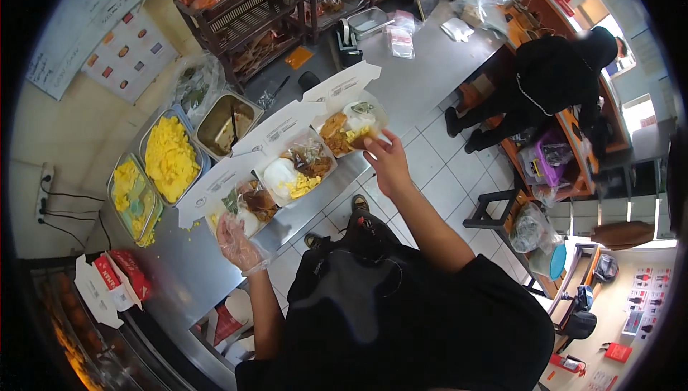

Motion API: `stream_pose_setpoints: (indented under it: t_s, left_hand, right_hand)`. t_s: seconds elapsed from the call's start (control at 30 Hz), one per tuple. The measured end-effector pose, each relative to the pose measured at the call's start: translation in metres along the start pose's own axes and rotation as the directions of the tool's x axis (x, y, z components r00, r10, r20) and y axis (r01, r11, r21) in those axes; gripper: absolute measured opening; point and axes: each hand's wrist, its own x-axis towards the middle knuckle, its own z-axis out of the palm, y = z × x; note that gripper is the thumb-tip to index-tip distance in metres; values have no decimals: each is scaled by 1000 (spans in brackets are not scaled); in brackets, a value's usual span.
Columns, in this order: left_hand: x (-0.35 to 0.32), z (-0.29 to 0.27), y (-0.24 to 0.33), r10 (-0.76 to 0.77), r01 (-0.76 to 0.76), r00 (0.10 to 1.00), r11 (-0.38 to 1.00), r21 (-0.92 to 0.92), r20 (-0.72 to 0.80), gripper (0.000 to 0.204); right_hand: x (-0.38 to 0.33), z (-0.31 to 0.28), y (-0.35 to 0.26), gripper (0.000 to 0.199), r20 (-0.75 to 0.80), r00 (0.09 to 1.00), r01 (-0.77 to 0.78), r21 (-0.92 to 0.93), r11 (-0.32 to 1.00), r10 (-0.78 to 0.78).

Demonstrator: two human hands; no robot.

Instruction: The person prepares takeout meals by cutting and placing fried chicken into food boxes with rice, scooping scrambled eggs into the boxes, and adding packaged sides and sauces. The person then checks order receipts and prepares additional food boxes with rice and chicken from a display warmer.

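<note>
Fingers (375,149) on the right hand (391,169) are slightly spread, tips right at a brown piece of food (362,136) along the edge of the right box (381,110); whether they grip it, I can't tell. Gloved left hand (241,249) now: fingers bunched over the left box (266,226), and whether they hold anything is hidden. Around them, biggest first: a long steel surface (172,269), a co-worker (555,75) in black well apart to the right, a dark crate rack (247,25) at the back. Two trays (203,164) of yellow food (170,158) sit left, a steel pan (210,135) just beside. Front and centre, the middle box (327,176) completes a row of three, its rice (278,174) showing; upright lids (279,129) stand between boxes and pan. To the arms: right forearm (430,222) slants up and leftward, left forearm (265,312) rises nearly straight.
</note>
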Motion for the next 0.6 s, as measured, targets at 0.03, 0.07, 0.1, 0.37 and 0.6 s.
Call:
stream_pose_setpoints:
  t_s: [0.03,0.07,0.1,0.37,0.6]
  left_hand:
    - [-1,2,2,17,-17,999,1000,25,-27,38]
    - [-3,0,-2,25,-25,1000,999,21,-10,38]
    - [-5,-7,-10,45,-45,998,999,4,-34,42]
    - [-27,48,-52,387,-322,879,913,-252,278,42]
    - [-36,138,-43,-166,128,936,982,139,311,27]
  right_hand:
    - [8,2,-11,53,-99,993,-72,-40,997,67]
    - [17,0,-20,60,-207,971,-138,-70,988,121]
    - [21,-10,-15,66,-186,980,-107,-163,981,76]
    - [27,-122,69,48,-295,939,-278,-357,892,174]
    - [81,-125,2,22,-35,938,277,-519,809,-344]
